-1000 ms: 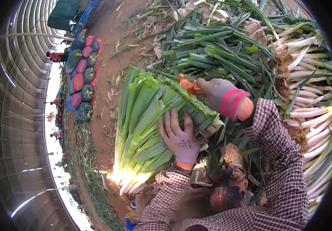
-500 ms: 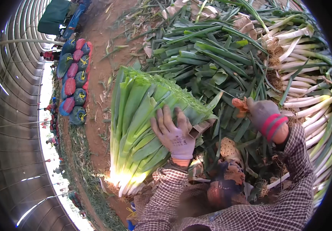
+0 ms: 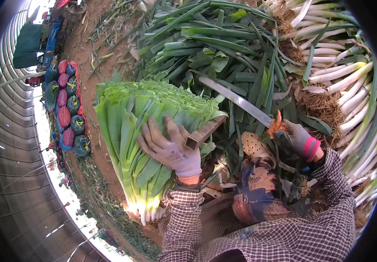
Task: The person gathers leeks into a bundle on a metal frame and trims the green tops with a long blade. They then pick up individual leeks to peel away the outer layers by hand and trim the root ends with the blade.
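Greenhouse dirt floor, loose leeks (image 3: 249,56) heaped behind bundle (image 3: 144,131). Left hand (image 3: 171,148) flat, fingers spread, pressing bundle. Right hand (image 3: 300,142) clamped on knife (image 3: 236,100), blade angled toward bundle's leaf tips, crossing its long axis.

Daylight floods in from the bright opening at my lower left, blown out to white along the tunnel's edge. It glares on the pale bases of the leek bundle (image 3: 147,209) under my left hand (image 3: 171,150). Shadows are soft. The fisheye bends everything near the black, vignetted rim; the centre is sharp.
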The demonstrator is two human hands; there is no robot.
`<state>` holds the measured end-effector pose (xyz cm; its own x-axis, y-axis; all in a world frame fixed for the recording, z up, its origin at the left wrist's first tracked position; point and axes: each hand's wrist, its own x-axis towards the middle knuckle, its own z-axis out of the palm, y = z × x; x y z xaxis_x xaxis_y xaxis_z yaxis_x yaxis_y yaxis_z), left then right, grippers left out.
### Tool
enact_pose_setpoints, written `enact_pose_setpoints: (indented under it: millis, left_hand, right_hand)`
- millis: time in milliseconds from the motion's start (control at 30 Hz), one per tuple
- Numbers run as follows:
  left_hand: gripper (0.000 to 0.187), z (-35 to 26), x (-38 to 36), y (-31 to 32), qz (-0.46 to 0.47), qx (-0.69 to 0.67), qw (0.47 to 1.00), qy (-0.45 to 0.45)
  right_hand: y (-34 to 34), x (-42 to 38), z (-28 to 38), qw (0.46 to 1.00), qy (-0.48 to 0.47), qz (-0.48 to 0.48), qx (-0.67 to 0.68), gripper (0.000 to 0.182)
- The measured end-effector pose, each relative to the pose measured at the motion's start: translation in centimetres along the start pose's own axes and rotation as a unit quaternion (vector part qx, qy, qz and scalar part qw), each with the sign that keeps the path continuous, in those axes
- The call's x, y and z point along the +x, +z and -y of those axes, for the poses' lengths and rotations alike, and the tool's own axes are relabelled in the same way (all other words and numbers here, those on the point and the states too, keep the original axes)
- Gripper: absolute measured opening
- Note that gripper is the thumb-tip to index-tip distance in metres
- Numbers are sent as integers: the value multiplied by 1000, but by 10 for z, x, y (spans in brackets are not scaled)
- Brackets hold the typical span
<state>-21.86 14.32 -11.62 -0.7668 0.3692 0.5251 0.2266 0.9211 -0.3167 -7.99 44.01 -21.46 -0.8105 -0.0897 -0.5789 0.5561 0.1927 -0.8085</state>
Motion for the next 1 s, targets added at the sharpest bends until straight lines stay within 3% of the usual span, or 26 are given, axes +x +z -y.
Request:
enact_pose_setpoints:
  millis: [33, 133, 200, 267, 367, 500, 633, 733, 867, 1000]
  left_hand:
    - [40, 0, 0, 0, 2, 0, 1000, 2]
    - [40, 0, 0, -2, 10, -1, 1000, 4]
    - [40, -1, 1, -3, 17, -6, 1000, 3]
    - [41, -1, 2, -3, 16, -9, 1000, 4]
    - [43, -3, 2, -3, 18, -7, 1000, -2]
    - [45, -3, 1, -2, 26, -4, 1000, -10]
    - [46, -5, 2, -4, 28, -10, 999, -15]
    - [46, -4, 1, -3, 23, -8, 1000, -11]
    - [44, -4, 1, -3, 22, -7, 1000, -12]
    - [43, -5, 1, -2, 22, -6, 1000, -18]
  right_hand:
    - [-5, -2, 7, 998, 42, 33, 28, 51]
    - [13, 33, -40, 995, -27, 61, 73, 45]
    - [27, 69, -20, 972, 78, 133, 178, 33]
    - [38, 108, 2, 940, 65, 210, 261, 33]
    - [64, 169, 11, 937, 85, 254, 224, 30]
    - [70, 195, 57, 937, 151, 250, 194, 13]
    - [75, 216, 75, 943, 120, 255, 178, 8]
    - [69, 217, 79, 924, 120, 290, 217, 9]
    - [63, 206, 79, 954, 110, 265, 92, 13]
    - [55, 191, 88, 946, 118, 277, 119, 13]
